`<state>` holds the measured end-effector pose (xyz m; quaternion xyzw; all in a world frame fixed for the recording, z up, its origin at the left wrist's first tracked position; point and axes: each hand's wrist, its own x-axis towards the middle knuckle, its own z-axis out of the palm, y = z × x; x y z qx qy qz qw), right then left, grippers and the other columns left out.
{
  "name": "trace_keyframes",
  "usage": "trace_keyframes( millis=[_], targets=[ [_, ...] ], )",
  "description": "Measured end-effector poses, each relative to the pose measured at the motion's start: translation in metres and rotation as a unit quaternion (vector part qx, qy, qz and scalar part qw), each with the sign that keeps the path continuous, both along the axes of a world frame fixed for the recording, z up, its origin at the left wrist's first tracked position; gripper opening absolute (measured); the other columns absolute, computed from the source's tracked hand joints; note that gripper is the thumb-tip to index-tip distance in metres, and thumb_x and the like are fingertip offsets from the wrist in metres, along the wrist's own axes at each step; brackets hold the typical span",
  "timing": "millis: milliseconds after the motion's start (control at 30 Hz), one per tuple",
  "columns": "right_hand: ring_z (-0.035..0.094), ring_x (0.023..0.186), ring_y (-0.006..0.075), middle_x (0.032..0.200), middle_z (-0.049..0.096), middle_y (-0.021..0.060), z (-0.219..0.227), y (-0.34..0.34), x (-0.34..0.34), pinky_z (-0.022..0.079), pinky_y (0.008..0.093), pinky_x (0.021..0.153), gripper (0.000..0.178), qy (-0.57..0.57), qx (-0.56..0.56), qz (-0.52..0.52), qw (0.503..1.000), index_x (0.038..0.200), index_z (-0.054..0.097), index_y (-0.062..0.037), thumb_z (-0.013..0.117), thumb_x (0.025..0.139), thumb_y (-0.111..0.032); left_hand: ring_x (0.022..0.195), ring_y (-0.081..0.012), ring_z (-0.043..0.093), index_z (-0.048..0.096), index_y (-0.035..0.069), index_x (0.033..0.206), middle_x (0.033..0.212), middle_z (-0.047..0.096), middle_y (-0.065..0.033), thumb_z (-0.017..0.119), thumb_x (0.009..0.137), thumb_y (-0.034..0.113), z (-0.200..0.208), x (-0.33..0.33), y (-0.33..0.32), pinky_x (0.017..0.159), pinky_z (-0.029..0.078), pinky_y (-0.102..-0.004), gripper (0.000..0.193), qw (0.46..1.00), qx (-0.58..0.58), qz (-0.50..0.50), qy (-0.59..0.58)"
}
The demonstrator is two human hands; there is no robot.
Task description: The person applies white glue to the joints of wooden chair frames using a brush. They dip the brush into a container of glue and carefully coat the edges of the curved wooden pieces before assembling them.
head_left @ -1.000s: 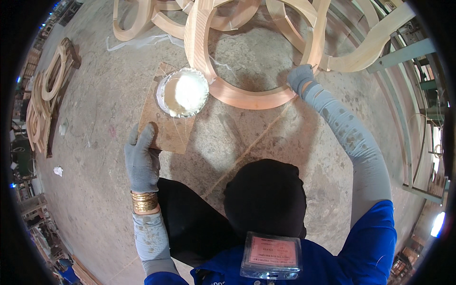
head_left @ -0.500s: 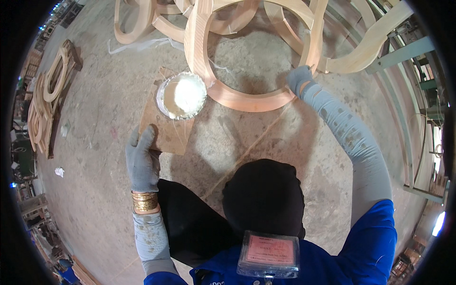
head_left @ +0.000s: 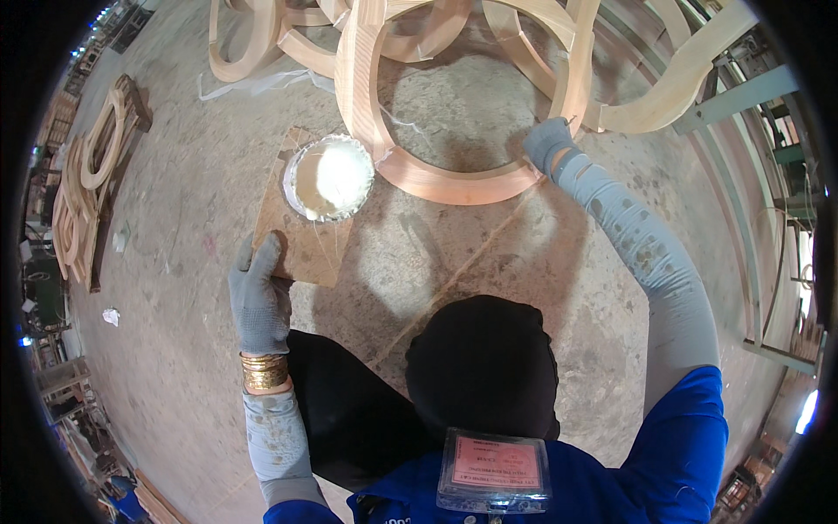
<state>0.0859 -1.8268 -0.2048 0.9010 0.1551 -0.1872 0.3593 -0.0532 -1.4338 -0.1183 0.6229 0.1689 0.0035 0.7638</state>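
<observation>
Wooden ring [head_left: 458,187], twelve o'clock, probably joint work: right hand [head_left: 550,142] curled, can't tell round what; left hand [head_left: 260,293] pinches board [head_left: 301,251] under white tub [head_left: 292,194], best held level next.

Curved pieces [head_left: 77,208] piled left; white scrap [head_left: 111,317] on floor [head_left: 175,367]; metal beam [head_left: 740,102] right.

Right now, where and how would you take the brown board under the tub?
I'd pinch the brown board at its near-left corner, coming from the wearer's side, thumb on top and fingers beneath, much as the left hand has it. It's a flat sheet, and the tub sits toward its far end, leaving the near part bare.
</observation>
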Motion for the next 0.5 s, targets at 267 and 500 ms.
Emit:
trace_keyframes(
  millis=[267,500],
  targets=[
    [0.067,0.080,0.0224,0.086,0.070,0.0015,-0.007,-0.014,-0.003,0.048,0.0419,0.062,0.018,0.021,-0.003,0.004,1.000,0.089,0.072,-0.0165,0.064,0.078,-0.028,0.094,-0.0185,0.061,0.054,-0.004,0.113,0.105,0.062,-0.0107,0.056,0.090,0.015,-0.002,0.001,0.003,0.081,0.050,-0.0312,0.030,0.999,-0.032,-0.020,0.009],
    [0.067,0.087,0.0235,0.090,0.069,0.0034,-0.004,0.004,0.001,0.049,0.0430,0.068,0.020,0.022,0.019,-0.025,0.999,0.093,0.071,-0.0157,0.067,0.075,-0.025,0.089,-0.0174,0.062,0.053,-0.007,0.113,0.102,0.062,-0.0113,0.059,0.088,0.015,0.000,0.000,0.000,0.075,0.052,-0.0292,0.034,1.000,-0.016,0.006,-0.011]
  ],
)
